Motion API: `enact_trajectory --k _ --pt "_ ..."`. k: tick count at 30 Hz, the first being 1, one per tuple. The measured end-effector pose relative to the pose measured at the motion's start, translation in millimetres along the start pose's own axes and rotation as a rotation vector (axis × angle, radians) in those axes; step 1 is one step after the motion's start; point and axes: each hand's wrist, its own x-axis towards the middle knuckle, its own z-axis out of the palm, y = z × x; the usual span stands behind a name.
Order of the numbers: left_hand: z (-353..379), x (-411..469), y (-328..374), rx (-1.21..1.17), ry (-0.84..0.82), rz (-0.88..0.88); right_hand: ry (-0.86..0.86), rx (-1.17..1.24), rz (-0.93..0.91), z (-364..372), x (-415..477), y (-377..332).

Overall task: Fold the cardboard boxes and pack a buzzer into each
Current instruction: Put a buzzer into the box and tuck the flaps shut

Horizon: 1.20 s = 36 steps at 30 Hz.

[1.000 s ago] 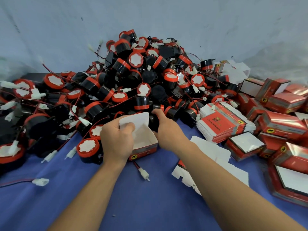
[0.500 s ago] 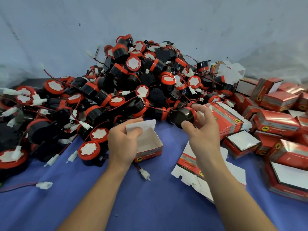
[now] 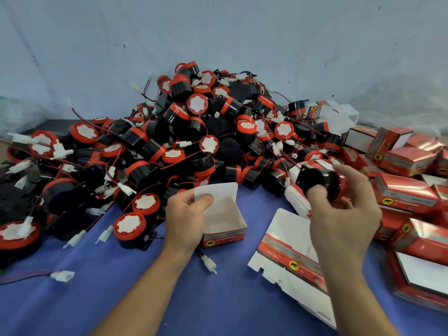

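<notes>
Cardboard box [image 3: 224,223], red outside and white inside, sits open-topped on the blue cloth [image 3: 121,299] near frame centre, its rear flap upright. Left hand [image 3: 185,219] holds the box at its 9 o'clock side: thumb pressed on the flap's inner face, other fingers curled round the outer wall. Right hand [image 3: 344,214], at 3 o'clock of the box and raised clear of the cloth, grips 1 buzzer [image 3: 317,181], black body with a red rim, thumb and fingers curled round it; the buzzer is apart from the box, not inside. Buzzer pile [image 3: 194,132] rises at 12 o'clock, touching the box's far edge. Flat box blanks [image 3: 288,248] lie at 4 o'clock under the right wrist. Closed boxes [image 3: 409,161] crowd the 3 o'clock margin. White connector [image 3: 209,261] lies at 6 o'clock, just beside the box.
</notes>
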Motion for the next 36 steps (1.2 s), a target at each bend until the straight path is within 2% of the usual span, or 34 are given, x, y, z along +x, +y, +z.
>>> enact_trajectory --k 2,3,7,9,10,12,14,15,18,20,23,25,27,29,31,33,36 --pt "1.3 -1.4 -1.2 0.004 0.002 0.011 -0.13 -0.307 -0.275 -1.5 -3.2 2.5" --pt "1.8 -1.6 -2.1 0.005 0.004 0.017 -0.243 -0.428 -0.351 -0.3 -4.8 3.7" --pt "1.7 -0.2 -4.1 0.013 0.018 0.044 -0.851 -0.686 -0.356 17.6 -28.7 0.3" --pt "2.4 0.1 -3.8 0.005 0.021 0.045 -0.966 -0.612 -0.273 21.1 -35.2 -0.2" --pt "2.1 0.1 -4.1 -0.002 0.021 0.044 -0.95 -0.503 -0.166 20.0 -34.4 -0.5" --pt "1.8 0.8 -4.5 -0.007 0.016 0.037 -0.81 -0.29 0.031 13.9 -26.3 2.1" --pt "1.3 1.9 -5.5 0.002 0.004 0.04 -0.691 -0.267 0.069 5.2 -15.1 7.6" --pt "1.2 1.7 -5.9 0.003 0.0 0.042 -0.734 -0.298 0.055 0.6 -10.4 8.8" --pt "1.1 1.7 -5.9 -0.01 -0.006 0.028 -1.103 -0.472 0.04 -4.1 -8.9 10.1" --pt "0.6 0.9 -4.6 -0.01 -0.016 0.019 -1.173 -0.524 0.008 -1.4 -13.6 14.4" --pt "1.5 -0.1 -2.2 -0.027 -0.03 0.007 -0.96 -0.43 -0.032 -2.7 -11.6 6.8" --pt "2.2 0.4 -1.9 -0.018 -0.027 -0.01 -0.762 -0.206 -0.005 -3.2 -9.9 -5.0" --pt "3.3 0.4 -1.2 -0.016 -0.012 -0.035 -0.677 0.051 0.036 -1.1 -17.9 -22.3" --pt "2.8 -2.4 0.1 -0.007 -0.042 -0.009 -0.73 0.054 -0.049 5.0 -36.1 -40.4" --pt "1.3 -7.8 4.5 -0.06 -0.149 0.002 -0.843 -0.102 -0.234 13.9 -53.8 -49.0" --pt "0.0 -11.0 8.6 -0.149 -0.212 -0.052 -0.883 -0.221 -0.381 21.6 -62.7 -45.5" --pt "-2.3 -6.3 5.6 -0.068 -0.176 -0.028 -0.862 -0.317 -0.378 26.4 -62.8 -36.4"
